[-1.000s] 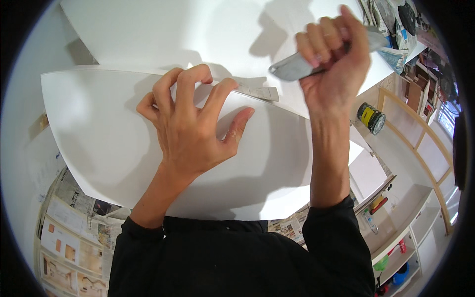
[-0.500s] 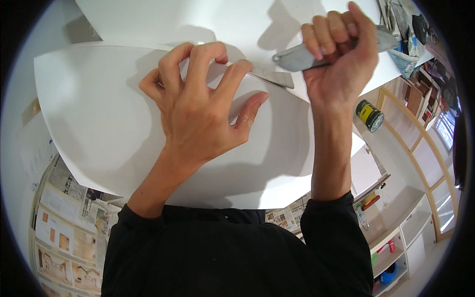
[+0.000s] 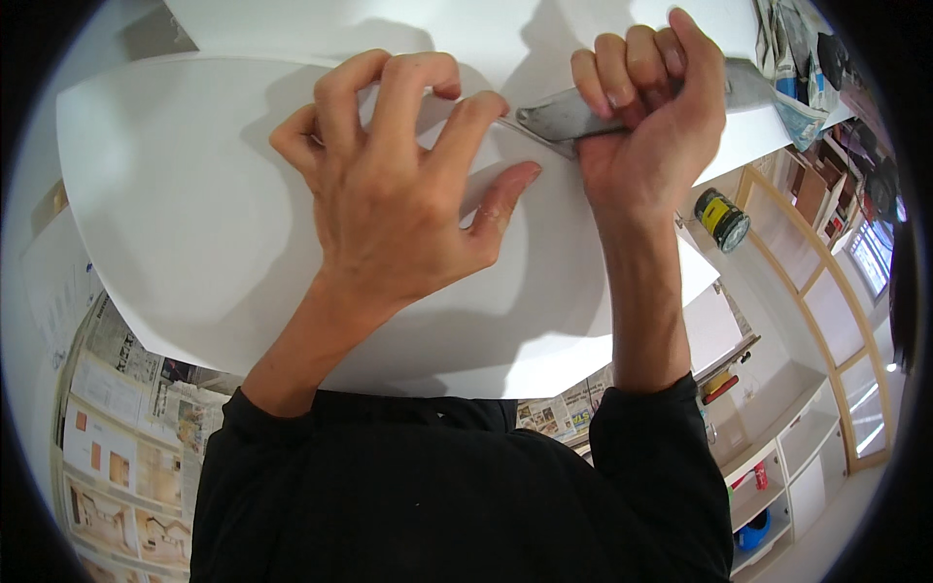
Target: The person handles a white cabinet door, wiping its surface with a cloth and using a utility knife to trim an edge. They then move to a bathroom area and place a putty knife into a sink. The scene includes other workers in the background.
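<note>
A large white panel with a curved edge lies in front of me. My left hand rests over its far edge, fingers spread and bent, thumb apart; its index fingertip is at or close to a thin metal strip along that edge. What lies under the other fingertips is hidden. To the right, my right hand is wrapped round a flat grey tool with a small hole near its left end. That end is right beside the strip; whether they touch I cannot tell. The tool's exact kind is unclear.
Another white surface lies beyond the panel. A dark can with a yellow label is at the right, near wood-framed panels. Newspapers lie below the panel, and white shelves stand at lower right.
My right hand has moved slightly left with the grey tool, whose end is now nearer the metal strip and covers part of it. My left hand has stayed nearly in place.
</note>
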`<move>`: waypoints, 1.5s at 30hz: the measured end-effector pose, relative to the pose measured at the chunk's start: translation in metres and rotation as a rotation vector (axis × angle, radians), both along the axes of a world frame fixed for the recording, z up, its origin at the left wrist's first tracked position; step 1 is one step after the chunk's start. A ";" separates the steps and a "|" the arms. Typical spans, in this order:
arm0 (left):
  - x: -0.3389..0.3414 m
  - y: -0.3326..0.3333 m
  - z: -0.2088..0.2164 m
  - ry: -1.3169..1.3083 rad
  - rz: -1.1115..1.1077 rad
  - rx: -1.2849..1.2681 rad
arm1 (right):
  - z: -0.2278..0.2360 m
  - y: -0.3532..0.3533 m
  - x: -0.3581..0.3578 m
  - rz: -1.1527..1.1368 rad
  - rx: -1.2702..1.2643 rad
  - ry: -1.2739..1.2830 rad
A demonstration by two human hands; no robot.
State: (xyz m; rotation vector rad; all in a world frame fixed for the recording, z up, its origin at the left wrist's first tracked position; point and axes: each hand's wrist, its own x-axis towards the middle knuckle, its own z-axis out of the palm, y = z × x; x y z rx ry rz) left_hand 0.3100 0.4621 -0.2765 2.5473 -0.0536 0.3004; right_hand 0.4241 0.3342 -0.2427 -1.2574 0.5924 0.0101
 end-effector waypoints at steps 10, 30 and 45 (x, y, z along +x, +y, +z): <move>-0.001 -0.002 0.003 0.004 0.003 -0.004 | 0.003 -0.003 -0.009 0.150 0.004 -0.080; -0.001 0.004 0.008 0.047 -0.036 0.050 | -0.006 -0.047 0.032 0.804 -1.073 -0.535; 0.024 -0.008 0.027 0.073 -0.054 0.037 | 0.014 -0.060 -0.033 0.903 -1.021 -0.580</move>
